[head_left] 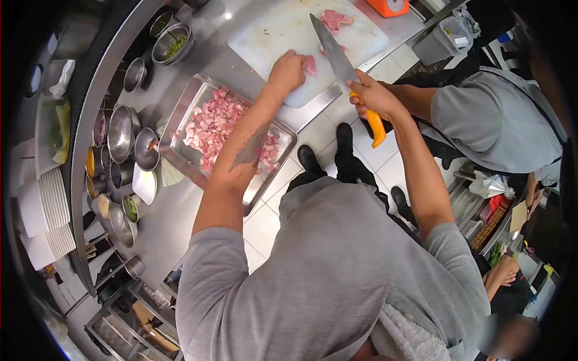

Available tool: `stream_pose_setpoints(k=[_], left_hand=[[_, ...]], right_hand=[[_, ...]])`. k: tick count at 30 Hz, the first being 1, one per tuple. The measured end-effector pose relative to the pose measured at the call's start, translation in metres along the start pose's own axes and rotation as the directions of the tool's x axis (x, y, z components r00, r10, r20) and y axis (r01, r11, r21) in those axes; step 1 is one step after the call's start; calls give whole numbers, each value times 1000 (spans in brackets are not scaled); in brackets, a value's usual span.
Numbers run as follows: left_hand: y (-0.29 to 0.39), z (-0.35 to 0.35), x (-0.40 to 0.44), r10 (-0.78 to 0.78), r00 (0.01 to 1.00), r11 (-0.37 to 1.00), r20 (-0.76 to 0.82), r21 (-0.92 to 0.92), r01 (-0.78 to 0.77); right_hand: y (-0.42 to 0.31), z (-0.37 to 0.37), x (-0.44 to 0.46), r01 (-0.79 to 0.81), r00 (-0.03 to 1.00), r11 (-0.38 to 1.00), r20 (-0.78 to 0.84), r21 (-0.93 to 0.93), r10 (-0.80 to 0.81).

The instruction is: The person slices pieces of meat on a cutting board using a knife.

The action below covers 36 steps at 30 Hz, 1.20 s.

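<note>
My right hand (374, 96) is wrapped round the yellow handle of a large kitchen knife (332, 49). Its broad blade points away from me, over the edge of the white cutting board (256, 41). On the board, my left hand (287, 72) has its fingers closed at a small piece of raw meat (309, 65). A larger slice of raw meat (335, 21) lies farther back, with a smaller bit partly behind the blade. Below my left forearm, a metal tray (198, 90) holds a heap of diced meat (214, 123).
Metal bowls (123, 133) crowd the counter's left side, and a bowl of green herbs (174, 45) stands behind. Stacked white plates (42, 207) sit far left. An orange scale (388, 7) is at the board's far corner. Another person in grey (490, 120) stands close on my right.
</note>
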<state>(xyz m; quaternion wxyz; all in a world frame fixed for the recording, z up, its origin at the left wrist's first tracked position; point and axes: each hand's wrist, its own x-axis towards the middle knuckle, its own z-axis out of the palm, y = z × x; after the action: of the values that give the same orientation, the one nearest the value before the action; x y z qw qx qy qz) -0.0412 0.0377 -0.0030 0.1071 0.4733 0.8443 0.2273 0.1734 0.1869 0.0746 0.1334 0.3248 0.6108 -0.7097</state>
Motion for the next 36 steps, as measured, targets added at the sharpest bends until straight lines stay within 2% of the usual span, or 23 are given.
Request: stream_pose_setpoints(k=[2, 3, 4, 6, 7, 9, 11, 12, 14, 16, 19, 20, 23, 26, 28, 31, 34, 36], left_hand=[[-14, -7, -29, -92, 994, 993, -63, -79, 86], [-31, -36, -68, -257, 953, 941, -161, -268, 209], [-48, -66, -113, -423, 876, 840, -231, -462, 284], [-79, -114, -168, -374, 812, 928, -449, -169, 333], [-119, -125, -184, -530, 844, 837, -81, 110, 536], [-124, -117, -191, -250, 903, 819, -350, 421, 390], [-61, -112, -140, -344, 864, 923, -366, 38, 384], [-22, -98, -117, -402, 845, 916, -354, -171, 364], [25, -50, -67, -392, 910, 914, -134, -167, 369], [50, 11, -31, -320, 885, 947, -337, -77, 313], [29, 46, -1, -133, 930, 991, -343, -61, 119], [14, 44, -2, -47, 959, 998, -280, -59, 32], [5, 7, -28, -86, 979, 982, -185, -182, 52], [9, 4, -31, -123, 954, 988, -274, -125, 92], [1, 9, -26, -53, 969, 995, -241, -94, 31], [-6, 18, -27, -10, 968, 997, -251, -74, -9], [-10, 23, -24, 27, 945, 992, -326, -104, -64], [-13, 19, -23, -5, 939, 990, -345, -133, -43]], right_hand=[[7, -7, -19, 26, 1000, 1000, 9, -3, -26], [19, -12, -37, 37, 998, 999, -51, -21, -38], [24, -17, -42, 90, 995, 996, 32, -17, -89], [31, -15, -46, 68, 996, 998, 59, -2, -67], [33, -14, -49, 35, 999, 999, 42, -5, -35], [52, -13, -40, 39, 999, 999, 2, -39, -39], [55, -15, -27, 67, 996, 996, -47, -62, -70], [49, -13, -24, 80, 993, 990, -73, -120, -89], [40, -10, -18, 91, 986, 956, -112, -278, -126], [30, -12, -8, 92, 974, 877, -140, -472, -178], [12, -5, -19, 58, 975, 794, -135, -605, -174], [6, 0, -26, 46, 974, 738, -133, -673, -182], [45, -10, -16, 139, 883, 364, -51, -921, -466], [29, 6, -32, 129, 903, 294, -10, -947, -429], [15, 11, -47, 152, 915, 204, 60, -967, -398], [5, 13, -58, 135, 951, 209, 68, -969, -300], [57, 17, 12, 166, 921, 242, 63, -956, -384], [30, 22, 40, 194, 927, 289, 79, -938, -367]])
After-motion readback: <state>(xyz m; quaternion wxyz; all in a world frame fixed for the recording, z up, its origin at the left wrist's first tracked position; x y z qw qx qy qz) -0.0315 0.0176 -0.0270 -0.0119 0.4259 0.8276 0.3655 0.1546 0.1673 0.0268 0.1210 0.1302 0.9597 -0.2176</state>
